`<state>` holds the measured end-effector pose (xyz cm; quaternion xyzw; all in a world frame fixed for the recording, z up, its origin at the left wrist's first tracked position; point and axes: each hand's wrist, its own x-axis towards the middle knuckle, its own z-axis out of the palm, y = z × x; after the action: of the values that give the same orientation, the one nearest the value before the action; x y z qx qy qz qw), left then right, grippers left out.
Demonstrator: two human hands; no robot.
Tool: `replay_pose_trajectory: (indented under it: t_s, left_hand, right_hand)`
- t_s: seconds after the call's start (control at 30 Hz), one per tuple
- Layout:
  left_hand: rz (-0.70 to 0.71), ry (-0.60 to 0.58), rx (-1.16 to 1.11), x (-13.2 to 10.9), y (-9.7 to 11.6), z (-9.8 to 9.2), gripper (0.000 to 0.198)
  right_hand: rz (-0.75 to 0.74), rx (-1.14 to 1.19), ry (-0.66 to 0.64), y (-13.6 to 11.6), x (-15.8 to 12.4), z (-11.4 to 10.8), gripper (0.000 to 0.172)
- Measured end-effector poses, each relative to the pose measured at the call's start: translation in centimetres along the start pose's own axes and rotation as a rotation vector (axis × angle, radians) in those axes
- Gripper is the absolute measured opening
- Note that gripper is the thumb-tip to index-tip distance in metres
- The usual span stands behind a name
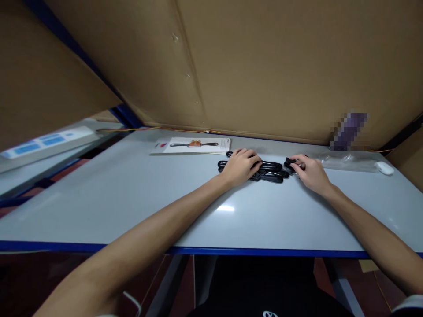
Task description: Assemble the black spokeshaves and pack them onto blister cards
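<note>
Arms: you are stretching both forward, forearms bare, elbows wide | left hand: you are holding it palm down, fingers curled | right hand: you are pinching thumb to fingertips, wrist angled inward

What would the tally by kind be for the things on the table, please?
Black handles: at least 3, under left hand
Small black part, in right hand: 1
Card: 1
Plastic bag: 1
White object: 1
Total: at least 7
</note>
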<state>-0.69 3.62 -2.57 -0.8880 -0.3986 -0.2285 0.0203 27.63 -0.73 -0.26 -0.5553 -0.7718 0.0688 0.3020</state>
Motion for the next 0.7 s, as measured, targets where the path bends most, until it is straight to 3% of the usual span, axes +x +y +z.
replay_pose_trajectory:
  t_s: [0.3,0.5,0.6,0.7]
  left_hand:
    - [0.003,0.041,-0.211,-0.3,0.1,-0.3,0.035]
    - [-0.261,0.191,-0.53,-0.2,-1.0,-1.8,0.041]
    - [-0.262,0.143,-0.318,-0.1,-2.7,-2.8,0.04]
    - [-0.217,0.045,-0.051,-0.2,-4.1,-3.3,0.035]
  right_hand:
    - [-0.05,-0.13,0.071,0.4,-0.1,-0.2,0.025]
    - [0.03,-0.073,0.06,0.6,-0.7,-0.7,0.022]
    - [0.034,-0.033,0.043,0.8,-0.9,-0.8,0.022]
    - [-0.059,-0.018,0.008,0.9,-1.0,-0.6,0.022]
